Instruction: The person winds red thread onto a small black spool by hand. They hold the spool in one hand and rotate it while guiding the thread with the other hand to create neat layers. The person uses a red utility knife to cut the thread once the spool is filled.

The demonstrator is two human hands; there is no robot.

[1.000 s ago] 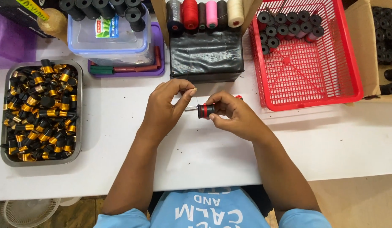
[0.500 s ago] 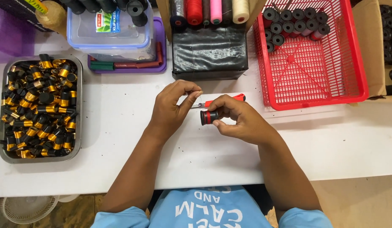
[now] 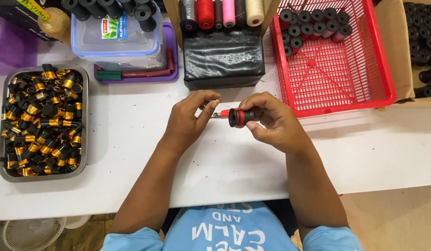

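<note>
head view: right hand (image 3: 271,122) grips a small black bobbin with a red band (image 3: 237,117) above the white table (image 3: 132,139), its long axis lying left-right, open end facing left. left hand (image 3: 192,120) pinches a thin thread (image 3: 214,103) just beside it. behind, a clear lidded tub (image 3: 118,39) bears a small green-and-red label, beside a black-wrapped block (image 3: 223,58) and a red basket (image 3: 345,74).
</note>
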